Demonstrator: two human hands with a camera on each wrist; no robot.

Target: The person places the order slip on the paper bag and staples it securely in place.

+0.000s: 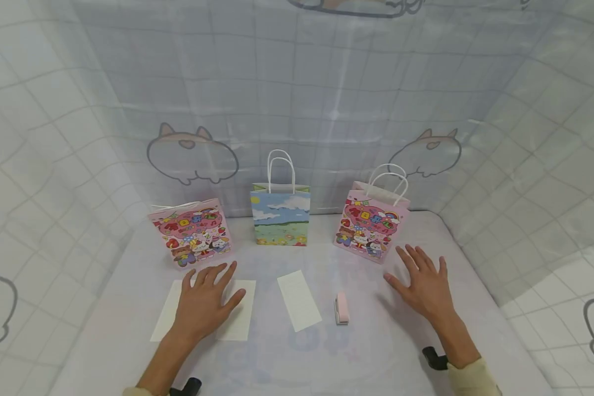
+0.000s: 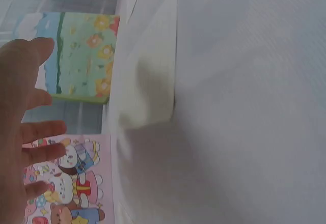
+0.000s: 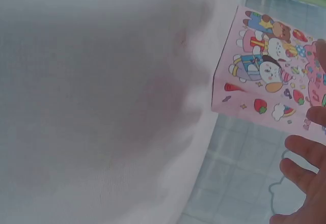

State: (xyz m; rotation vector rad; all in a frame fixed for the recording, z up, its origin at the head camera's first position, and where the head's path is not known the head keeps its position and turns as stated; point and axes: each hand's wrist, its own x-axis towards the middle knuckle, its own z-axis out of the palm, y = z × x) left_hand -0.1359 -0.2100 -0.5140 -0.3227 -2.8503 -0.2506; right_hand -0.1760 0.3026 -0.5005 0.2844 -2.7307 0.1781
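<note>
Left hand [image 1: 203, 302] and right hand [image 1: 423, 286] hover, fingers apart. The rightmost pink bag [image 1: 368, 225] looks light, easily creased; grip its handles [image 1: 389, 174].

Right sleeve [image 1: 474, 379], lower right of head view: pale yellowish-beige cloth, plain-looking. Left sleeve [image 1: 137, 392], bottom edge, left of centre: only sliver showing, similar pale tone. Right wrist fitting [image 1: 434, 359], lower right: small, black, stubby, rounded end. Left wrist fitting [image 1: 192, 387], bottom edge: black too, partly cut off. Left hand [image 1: 203, 305], right hand [image 1: 424, 286]: bare, five-fingered.
</note>
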